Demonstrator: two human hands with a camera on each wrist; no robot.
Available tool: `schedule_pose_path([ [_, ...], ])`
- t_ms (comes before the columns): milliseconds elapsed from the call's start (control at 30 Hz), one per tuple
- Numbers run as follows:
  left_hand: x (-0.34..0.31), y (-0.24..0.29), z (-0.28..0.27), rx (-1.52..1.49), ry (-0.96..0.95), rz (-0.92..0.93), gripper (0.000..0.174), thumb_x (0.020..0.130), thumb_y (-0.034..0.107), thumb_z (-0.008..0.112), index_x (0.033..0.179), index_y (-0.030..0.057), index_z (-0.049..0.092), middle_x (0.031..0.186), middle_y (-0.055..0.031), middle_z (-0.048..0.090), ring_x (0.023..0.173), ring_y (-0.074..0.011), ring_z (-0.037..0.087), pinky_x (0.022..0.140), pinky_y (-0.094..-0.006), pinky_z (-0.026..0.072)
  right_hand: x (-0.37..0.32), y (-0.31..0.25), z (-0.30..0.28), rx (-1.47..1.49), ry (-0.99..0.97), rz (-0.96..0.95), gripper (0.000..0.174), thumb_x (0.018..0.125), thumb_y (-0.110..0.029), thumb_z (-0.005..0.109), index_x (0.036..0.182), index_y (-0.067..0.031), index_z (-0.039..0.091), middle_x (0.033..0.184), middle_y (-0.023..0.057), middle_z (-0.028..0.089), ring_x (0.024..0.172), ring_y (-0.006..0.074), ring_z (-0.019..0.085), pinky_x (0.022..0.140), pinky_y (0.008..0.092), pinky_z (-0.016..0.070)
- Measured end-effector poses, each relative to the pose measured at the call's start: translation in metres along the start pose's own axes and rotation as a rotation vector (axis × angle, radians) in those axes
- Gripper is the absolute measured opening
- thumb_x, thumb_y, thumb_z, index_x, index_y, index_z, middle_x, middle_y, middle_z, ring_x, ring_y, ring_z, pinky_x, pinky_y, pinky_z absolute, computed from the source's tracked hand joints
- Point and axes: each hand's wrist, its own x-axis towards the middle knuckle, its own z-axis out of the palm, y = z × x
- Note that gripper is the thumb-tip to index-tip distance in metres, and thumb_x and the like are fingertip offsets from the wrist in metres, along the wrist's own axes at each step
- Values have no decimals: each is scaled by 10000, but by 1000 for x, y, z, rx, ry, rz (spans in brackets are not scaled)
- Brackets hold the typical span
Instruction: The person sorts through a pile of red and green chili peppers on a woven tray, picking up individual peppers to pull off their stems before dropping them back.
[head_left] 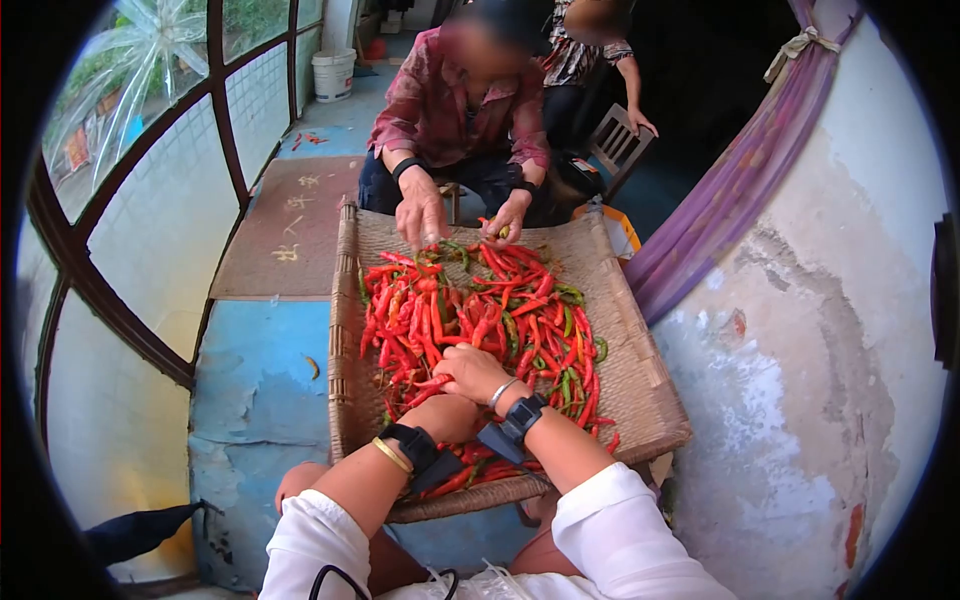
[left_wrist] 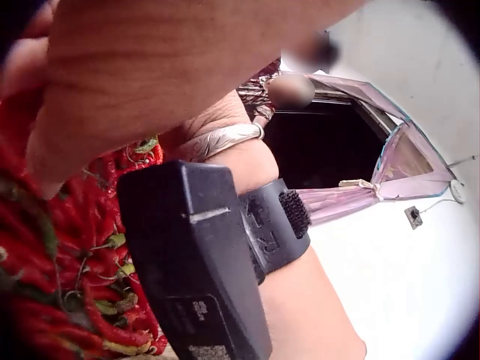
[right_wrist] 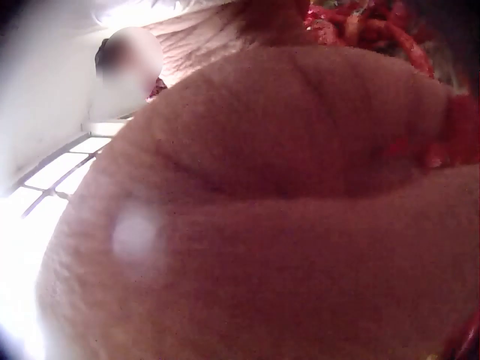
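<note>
Red chili peppers [head_left: 420,310], with a few green ones among them, lie heaped on a woven tray [head_left: 640,390]. My right hand [head_left: 475,373] reaches into the near part of the heap, its fingertips right at a red pepper [head_left: 432,383]. Just below and to the left, my left hand [head_left: 450,417] is low over the peppers, its fingers mostly hidden. In the left wrist view, the left hand [left_wrist: 172,67] passes close in front of the right wrist. Palm skin of the right hand [right_wrist: 262,150] fills most of the right wrist view. I cannot tell what either hand holds.
Across the tray sits another person [head_left: 465,120], both hands at the far edge of the heap. A second person [head_left: 590,60] is behind. Windows [head_left: 150,220] run along the left; a purple curtain [head_left: 740,170] and wall [head_left: 800,400] stand right. A white bucket [head_left: 332,76] stands at the back.
</note>
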Motion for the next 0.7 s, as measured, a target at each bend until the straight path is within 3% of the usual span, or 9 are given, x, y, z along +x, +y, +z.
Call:
schedule_pose_path([
  [67,-1,5,0,-14,-54,50,254,741,193,567,979,113,608,893,-127,616,823,-277,584,729,-381,468,-7,6,4,124,-103,3,136,682,-171,628,809,-124,621,829,69,525,908,242,508,787,373,428],
  [267,-13,19,-20,-30,44,3,261,727,223,593,936,68,596,851,-142,606,786,-300,578,692,-390,457,-34,2,-20,497,143,-23,206,747,-165,588,878,-8,609,883,124,566,881,281,528,791,344,421],
  [400,-18,22,-36,-89,131,3,266,715,241,602,882,34,587,766,-174,592,734,-313,581,667,-396,450,-56,10,-40,372,235,172,259,789,-251,564,845,-2,610,872,154,568,860,295,539,759,359,426],
  [467,-17,18,-34,-102,205,20,256,709,221,616,873,28,581,748,-175,589,719,-311,583,653,-389,451,-65,13,-47,226,176,469,319,798,-319,545,793,-6,608,796,154,582,779,319,557,689,391,437],
  [500,-17,17,-36,-195,248,-9,257,704,214,626,871,25,578,748,-178,587,716,-311,584,644,-384,453,-68,18,-45,295,212,501,352,805,-354,525,773,-13,602,676,143,578,644,331,560,599,407,437],
  [533,-17,18,-38,-288,291,-39,259,698,208,636,869,22,575,749,-182,585,713,-311,585,634,-378,455,-70,19,-46,304,214,502,352,805,-354,525,773,-13,602,676,143,578,644,331,560,599,407,437],
  [600,-9,8,-30,-281,390,4,250,737,201,645,890,19,568,702,-132,586,640,-234,584,583,-326,460,-73,17,-50,567,110,606,309,811,-316,529,785,-18,605,566,103,553,530,264,554,531,370,437],
  [633,-9,11,-34,-494,382,-90,266,737,211,648,888,10,562,697,-113,582,645,-204,580,583,-317,457,-72,11,-55,688,23,635,258,801,-270,558,829,-17,601,595,70,560,504,161,542,510,298,441],
  [700,-6,11,-34,-872,351,-205,238,775,203,635,890,12,551,674,-29,549,608,-81,521,534,-241,433,-73,8,-52,802,-28,577,244,791,-251,575,852,-16,597,616,57,563,501,134,536,504,278,442],
])
